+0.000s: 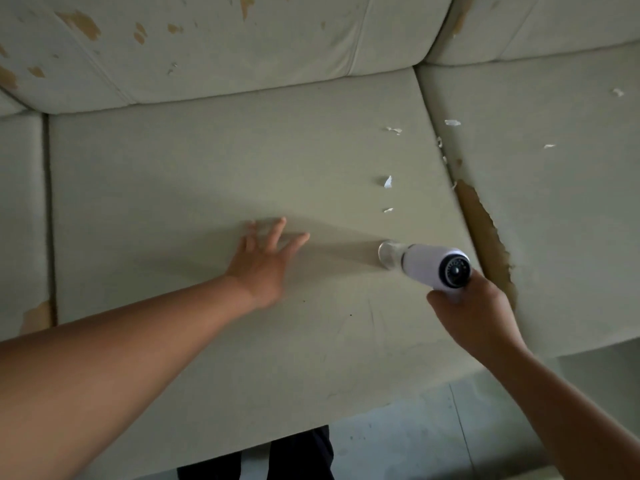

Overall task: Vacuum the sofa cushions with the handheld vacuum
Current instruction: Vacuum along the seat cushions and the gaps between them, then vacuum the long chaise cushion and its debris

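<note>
Head view has the right hand (474, 313) wrapped tight round the grip of the one handheld vacuum (426, 263), its white body jutting up and left out of the fist and its clear nozzle (388, 254) down at the middle seat cushion (207, 168), near that cushion's right edge. Left hand (263, 261) lies flat on the same cushion, fingers spread straight, left of the nozzle and holding nothing. Three seat cushions in sight, three white scraps (388, 181) on the middle one beyond the nozzle, three more on the right cushion (554, 220).
</note>
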